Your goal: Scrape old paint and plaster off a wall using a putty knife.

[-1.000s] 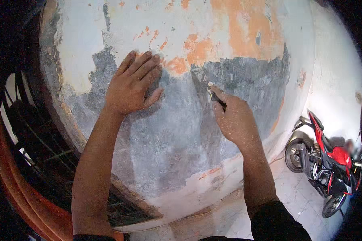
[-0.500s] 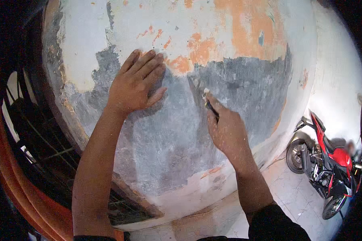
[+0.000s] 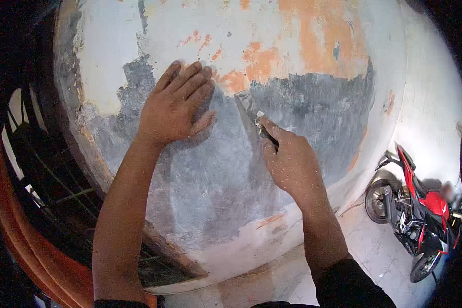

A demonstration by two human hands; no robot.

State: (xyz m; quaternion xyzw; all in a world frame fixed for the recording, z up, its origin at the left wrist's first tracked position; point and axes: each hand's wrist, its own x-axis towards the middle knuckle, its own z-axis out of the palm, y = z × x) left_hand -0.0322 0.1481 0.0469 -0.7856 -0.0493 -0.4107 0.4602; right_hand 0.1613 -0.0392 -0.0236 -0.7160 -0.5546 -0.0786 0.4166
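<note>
My left hand (image 3: pixel 174 105) lies flat against the wall (image 3: pixel 205 169), its fingers stretched upward and the thumb out to the right. To its right, my right hand (image 3: pixel 291 163) grips the dark handle of a paint scraper (image 3: pixel 247 106). The scraper's blade slants up and left, its edge at the border between the scraped grey area and the pale paint with an orange patch (image 3: pixel 236 80). A whitish scrap of paint sits on the blade near the handle. Fine pale flecks speckle my right hand and forearm.
At the right, a red and black motorcycle (image 3: pixel 421 200) stands on the pale tiled floor (image 3: pixel 372 256) by a white wall. On the left is a dark barred window (image 3: pixel 61 190), with an orange curtain-like strip (image 3: pixel 31 251) at the rim.
The scraper blade has shifted slightly up and left on the wall, and shows more sharply now. My left hand has stayed flat in about the same place.
</note>
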